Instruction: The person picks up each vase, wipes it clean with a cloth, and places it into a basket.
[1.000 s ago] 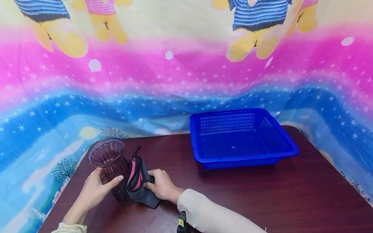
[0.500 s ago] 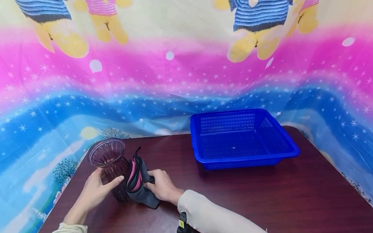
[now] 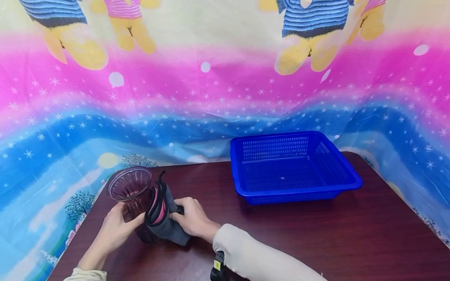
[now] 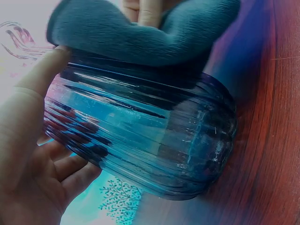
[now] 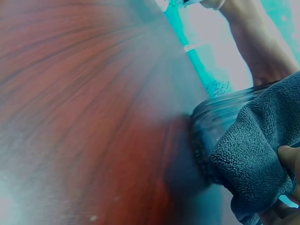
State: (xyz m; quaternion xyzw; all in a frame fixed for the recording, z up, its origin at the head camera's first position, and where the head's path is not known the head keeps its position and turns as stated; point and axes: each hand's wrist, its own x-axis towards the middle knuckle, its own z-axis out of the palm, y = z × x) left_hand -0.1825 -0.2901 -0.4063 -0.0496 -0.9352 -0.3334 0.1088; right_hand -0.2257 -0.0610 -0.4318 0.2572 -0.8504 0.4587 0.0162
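Observation:
A purple-tinted glass vase with ribbed sides and a flared rim stands at the left of the table. My left hand grips it around the neck side, thumb in front and fingers behind. In my right hand is a bunched grey cleaning cloth with a pink face and black edging. The cloth lies against the vase's right side, close by the left thumb. Seen from the left wrist, the grey cloth spreads along the clear ribbed glass. Part of the vase's lower body is hidden behind the cloth.
A blue perforated plastic basket stands at the back right of the dark reddish-brown table. Behind the table hangs a colourful printed curtain. Black wrist devices sit on both sleeves.
My right hand has shifted slightly left and away from me, carrying the cloth further across the vase's side up to the left thumb tip. The left hand and vase stay nearly still.

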